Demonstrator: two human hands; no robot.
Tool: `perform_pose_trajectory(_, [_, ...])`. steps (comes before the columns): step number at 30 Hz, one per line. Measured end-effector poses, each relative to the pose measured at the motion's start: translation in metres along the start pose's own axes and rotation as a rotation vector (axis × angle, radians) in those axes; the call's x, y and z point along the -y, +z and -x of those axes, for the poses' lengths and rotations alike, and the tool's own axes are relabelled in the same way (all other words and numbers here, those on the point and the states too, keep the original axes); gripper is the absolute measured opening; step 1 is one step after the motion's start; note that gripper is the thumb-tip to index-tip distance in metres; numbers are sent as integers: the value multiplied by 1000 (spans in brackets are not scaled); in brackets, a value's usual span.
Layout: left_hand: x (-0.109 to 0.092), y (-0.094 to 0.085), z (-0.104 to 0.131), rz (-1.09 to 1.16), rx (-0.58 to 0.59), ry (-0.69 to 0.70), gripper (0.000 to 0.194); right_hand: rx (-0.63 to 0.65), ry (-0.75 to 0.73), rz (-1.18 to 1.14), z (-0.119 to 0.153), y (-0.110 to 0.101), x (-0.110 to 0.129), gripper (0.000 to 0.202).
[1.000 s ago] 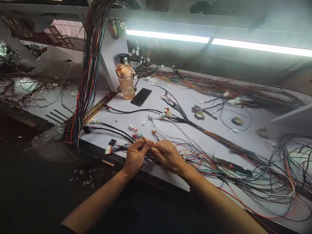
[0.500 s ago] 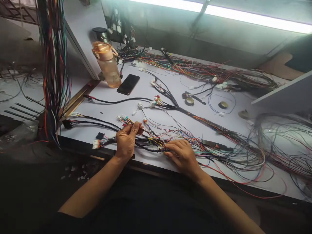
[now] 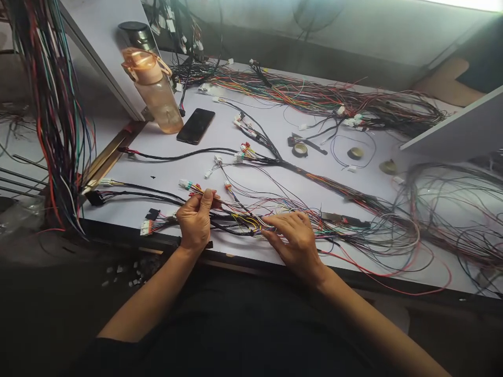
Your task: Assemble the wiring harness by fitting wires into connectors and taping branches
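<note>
Your left hand [image 3: 195, 220] pinches wires [image 3: 199, 189] behind their connectors [image 3: 184, 184], seemingly keeping those ends together, while your right hand [image 3: 294, 238] closes around strands [image 3: 255, 226] near the table's [image 3: 196, 170] front edge, likely steadying them.

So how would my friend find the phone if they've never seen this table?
On the white table, find the peach-lidded bottle toward the left. Just right of its base, the phone lies flat. It's a smooth dark rectangle, unlike the thin, tangled wires behind it.
</note>
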State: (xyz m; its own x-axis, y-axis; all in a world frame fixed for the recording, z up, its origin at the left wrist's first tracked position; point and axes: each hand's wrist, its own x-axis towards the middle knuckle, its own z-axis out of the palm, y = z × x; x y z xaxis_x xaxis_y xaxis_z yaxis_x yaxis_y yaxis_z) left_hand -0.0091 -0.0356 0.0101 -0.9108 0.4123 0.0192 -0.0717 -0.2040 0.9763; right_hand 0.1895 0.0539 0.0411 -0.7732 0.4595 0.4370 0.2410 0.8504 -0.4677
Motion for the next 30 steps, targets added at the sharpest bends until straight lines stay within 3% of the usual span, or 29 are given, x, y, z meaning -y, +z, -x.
perform_pose_trajectory(4, [1, 0, 1, -26, 5, 2, 26, 15, 10, -48, -5, 11, 4, 12])
perform_pose_trajectory(10, [1, -1, 3, -23, 30, 9, 25, 91, -106, 133, 6, 21, -12, 13])
perform_pose_trajectory(16, [-13, 6, 7, 53, 48, -114, 28, 127, -109, 292, 4, 24, -9, 17])
perform_pose_trajectory(20, [-25, 14, 15, 126, 33, -196, 31, 132, -67, 121, 2, 11, -13, 22])
perform_pose_trajectory(25, [-25, 13, 19, 100, 48, -135, 27, -15, 49, -119, -10, -4, -4, 31])
perform_pose_trajectory(30, [-21, 10, 18, 35, 54, -40, 25, 95, 54, -204, -37, 17, 16, 39])
